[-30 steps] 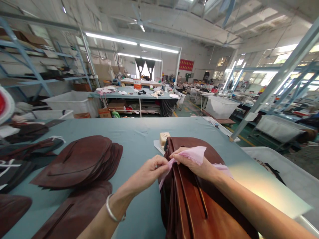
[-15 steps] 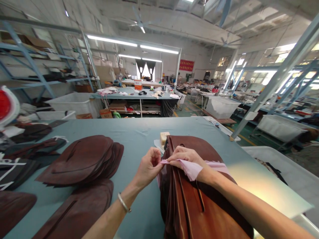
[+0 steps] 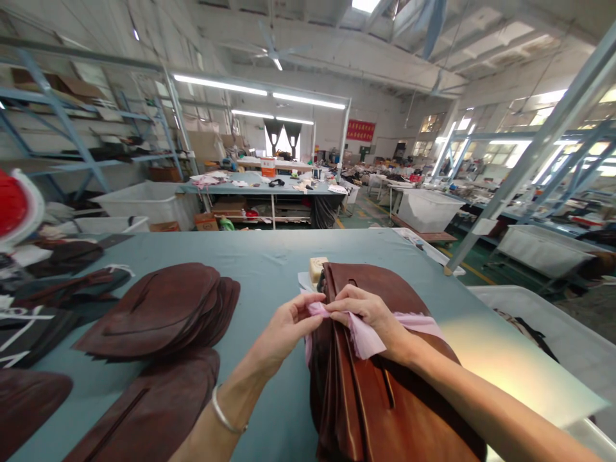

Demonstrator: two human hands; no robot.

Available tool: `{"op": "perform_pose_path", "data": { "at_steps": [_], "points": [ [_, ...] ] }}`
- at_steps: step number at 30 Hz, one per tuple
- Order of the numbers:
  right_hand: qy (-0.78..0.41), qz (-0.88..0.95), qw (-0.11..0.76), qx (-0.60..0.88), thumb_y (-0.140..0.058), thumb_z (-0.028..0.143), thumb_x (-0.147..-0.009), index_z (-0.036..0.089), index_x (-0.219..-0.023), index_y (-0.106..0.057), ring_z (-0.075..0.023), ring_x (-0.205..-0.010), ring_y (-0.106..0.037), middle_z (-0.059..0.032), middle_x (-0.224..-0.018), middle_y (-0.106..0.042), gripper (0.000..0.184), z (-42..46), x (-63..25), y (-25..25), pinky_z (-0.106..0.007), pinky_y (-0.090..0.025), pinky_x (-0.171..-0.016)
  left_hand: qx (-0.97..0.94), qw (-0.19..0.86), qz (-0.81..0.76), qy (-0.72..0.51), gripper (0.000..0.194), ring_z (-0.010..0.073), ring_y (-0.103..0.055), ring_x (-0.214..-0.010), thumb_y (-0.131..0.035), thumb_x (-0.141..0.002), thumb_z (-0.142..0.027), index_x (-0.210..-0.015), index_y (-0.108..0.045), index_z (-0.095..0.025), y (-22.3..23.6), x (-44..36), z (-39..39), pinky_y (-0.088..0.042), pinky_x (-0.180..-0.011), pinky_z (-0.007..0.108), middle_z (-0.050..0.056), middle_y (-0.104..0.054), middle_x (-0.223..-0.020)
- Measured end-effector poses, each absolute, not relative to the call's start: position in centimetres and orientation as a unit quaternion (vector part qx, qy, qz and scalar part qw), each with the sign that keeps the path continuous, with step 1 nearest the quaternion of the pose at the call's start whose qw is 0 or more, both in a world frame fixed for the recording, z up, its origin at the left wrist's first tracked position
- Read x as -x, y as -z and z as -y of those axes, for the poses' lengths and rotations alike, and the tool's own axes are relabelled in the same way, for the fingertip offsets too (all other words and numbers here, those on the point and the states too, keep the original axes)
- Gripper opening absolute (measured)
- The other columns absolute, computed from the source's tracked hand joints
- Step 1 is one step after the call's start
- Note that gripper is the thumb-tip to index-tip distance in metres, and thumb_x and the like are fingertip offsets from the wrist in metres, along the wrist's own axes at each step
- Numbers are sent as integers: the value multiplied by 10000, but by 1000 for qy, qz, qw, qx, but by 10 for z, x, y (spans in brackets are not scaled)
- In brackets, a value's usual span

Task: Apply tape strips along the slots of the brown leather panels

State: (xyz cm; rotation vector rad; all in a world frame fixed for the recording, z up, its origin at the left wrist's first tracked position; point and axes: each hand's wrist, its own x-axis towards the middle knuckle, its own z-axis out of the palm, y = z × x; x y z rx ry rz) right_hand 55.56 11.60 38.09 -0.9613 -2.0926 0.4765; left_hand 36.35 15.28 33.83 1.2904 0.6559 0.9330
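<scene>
A pink cloth strip [image 3: 368, 339] runs across a stack of brown leather pieces [image 3: 409, 385] on the blue-green table. My left hand [image 3: 291, 324], a bangle on its wrist, pinches the strip at the stack's left edge. Close beside it, my right hand [image 3: 368, 311] is closed on the same strip, and a loose end hangs below its fingers. The strip reappears beyond my right wrist, lying over the leather. Whether there is a knot between my fingertips is hidden. Just behind the stack sits a cream-coloured block [image 3: 317, 268].
More brown leather pieces [image 3: 163, 301] lie stacked at the left, beside dark pieces with white straps [image 3: 29, 330]. A white bin [image 3: 543, 327] stands off the table's right edge. A slanted metal post [image 3: 510, 186] rises at the right corner.
My left fingers have shifted slightly right and opened out of a tighter curl, still pinching the strip. The loose end under my right hand hangs a little lower and further left.
</scene>
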Motion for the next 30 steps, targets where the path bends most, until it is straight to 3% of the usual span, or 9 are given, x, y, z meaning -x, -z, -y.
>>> {"op": "perform_pose_path", "data": {
  "at_steps": [4, 7, 9, 12, 16, 20, 23, 30],
  "points": [
    [-217, 805, 396, 386, -470, 339, -975, 227, -1057, -717, -138, -862, -585, -42, -922, -599, 283, -113, -554, -383, -270, -461, -799, -428, 695, -254, -519, 359, 152, -640, -936, -675, -826, -327, -1120, -633, -126, -346, -371, -150, -464, -896, 260, 105, -713, -1012],
    [-241, 772, 434, 397, -460, 392, -973, 233, -1006, -725, -153, -925, -571, -45, -967, -596, 311, -110, -554, -386, -293, -446, -859, -346, 720, -194, -570, 303, 139, -652, -793, -672, -827, -273, -1098, -612, -150, -355, -382, -149, -507, -793, 269, 49, -700, -821],
    [-263, 755, 458, 388, -453, 432, -968, 225, -932, -730, -166, -949, -565, -48, -970, -612, 347, -109, -556, -389, -313, -434, -888, -306, 747, -146, -572, 255, 90, -590, -626, -656, -831, -206, -1076, -594, -174, -363, -388, -150, -507, -706, 242, -29, -597, -638],
    [-330, 741, 470, 347, -350, 454, -996, 198, -776, -711, -186, -922, -567, -56, -832, -646, 494, -109, -557, -391, -358, -412, -914, -258, 777, -124, -561, 191, 26, -344, -421, -625, -831, -140, -1011, -575, -180, -373, -393, -154, -415, -526, 163, -111, -350, -489],
    [-445, 647, 531, 318, -329, 515, -986, 205, -534, -536, -187, -722, -542, -12, -513, -487, 586, -115, -557, -385, -373, -421, -808, -263, 776, -160, -551, 216, 27, -158, -376, -632, -793, -118, -986, -562, -186, -378, -391, -164, -230, -384, 132, -135, -178, -468],
    [-527, 537, 590, 294, -417, 555, -944, 212, -483, -336, -126, -495, -362, 60, -442, -271, 581, -115, -563, -376, -371, -406, -733, -277, 759, -207, -551, 273, 37, -108, -387, -642, -785, -137, -1033, -551, -205, -363, -378, -170, -203, -362, 139, -140, -141, -469],
    [-562, 512, 589, 273, -410, 521, -956, 204, -480, -310, -113, -471, -290, 62, -445, -252, 581, -107, -574, -369, -370, -381, -686, -277, 755, -249, -540, 298, 38, -114, -403, -645, -809, -174, -1084, -540, -217, -340, -367, -167, -224, -371, 139, -137, -145, -487],
    [-590, 464, 603, 269, -427, 401, -965, 197, -486, -331, -115, -458, -282, 51, -448, -250, 529, -103, -588, -357, -335, -324, -568, -224, 765, -302, -523, 304, 39, -94, -414, -657, -807, -191, -1082, -531, -217, -301, -364, -179, -210, -363, 134, -136, -117, -508]
  ]
}}
